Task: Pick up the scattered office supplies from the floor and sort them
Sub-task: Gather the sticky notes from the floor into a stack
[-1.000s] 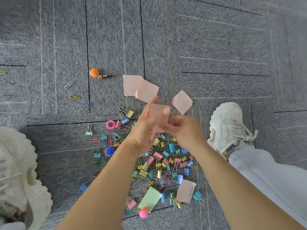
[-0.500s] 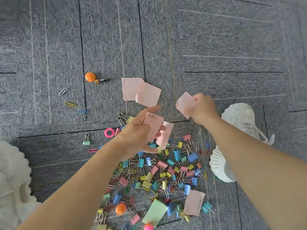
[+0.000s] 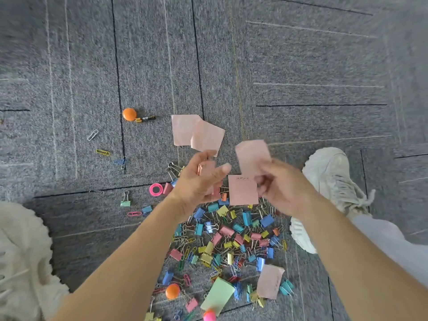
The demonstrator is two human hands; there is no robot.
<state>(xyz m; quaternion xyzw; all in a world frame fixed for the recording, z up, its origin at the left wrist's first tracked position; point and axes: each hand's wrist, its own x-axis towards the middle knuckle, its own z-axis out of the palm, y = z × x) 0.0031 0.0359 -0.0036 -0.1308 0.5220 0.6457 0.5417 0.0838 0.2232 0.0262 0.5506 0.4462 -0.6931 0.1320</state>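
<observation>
1. We see both hands raised over the grey carpet floor [image 3: 301, 66], close together but not touching
2. The left hand [image 3: 199, 181] is curled, its thumb and fingers clasping a small bundle of pink notes [image 3: 205, 169]
3. The right hand [image 3: 284, 188] is blurred by motion, and its fingers pinch the lower edge of a single pink note [image 3: 252, 154] that stands up above it
4. Between the two hands hangs a third pink note [image 3: 243, 191] with a short line of writing near its top edge; we cannot tell which hand holds it
5. On the floor just beyond the hands lie two overlapping pink notes [image 3: 185, 129], the right one partly covering the left one
6. Under the forearms spreads a heap of coloured clips [image 3: 231, 235], with a green note [image 3: 217, 295] and a loose pink note [image 3: 269, 281] at its near edge
7. Far to the left, an orange disc [image 3: 129, 114] touches a battery [image 3: 147, 118], and a few paper clips [image 3: 92, 135] lie scattered nearer to us
8. A pink ring [image 3: 155, 189] sits on the floor just left of the left wrist, and a white shoe [image 3: 328, 177] stands to the right of the right hand
</observation>
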